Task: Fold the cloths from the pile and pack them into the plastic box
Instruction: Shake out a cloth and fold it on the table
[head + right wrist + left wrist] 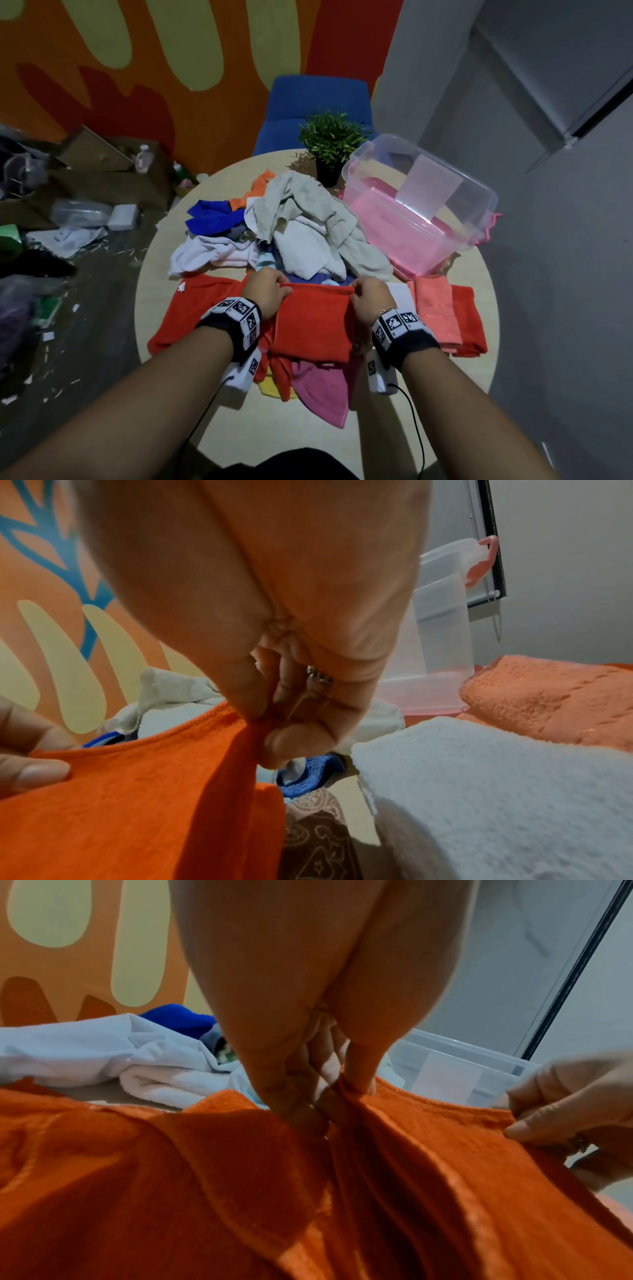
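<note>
An orange-red cloth (315,322) hangs over the round table's near edge. My left hand (270,291) pinches its far left corner between thumb and fingers (304,1118). My right hand (368,296) pinches the far right corner (263,721). Behind them lies the pile of crumpled cloths (301,219), white, beige, blue and orange. The clear plastic box (418,202) with a pink base stands tilted at the back right. Folded cloths, white (400,294), salmon (436,311) and red (467,318), lie in a row to the right of my right hand.
Another red cloth (191,308) is spread at the left. Pink (322,394) and yellow cloths hang off the near edge. A potted plant (329,147) stands behind the pile, a blue chair (315,106) beyond it. Boxes and litter cover the floor at left.
</note>
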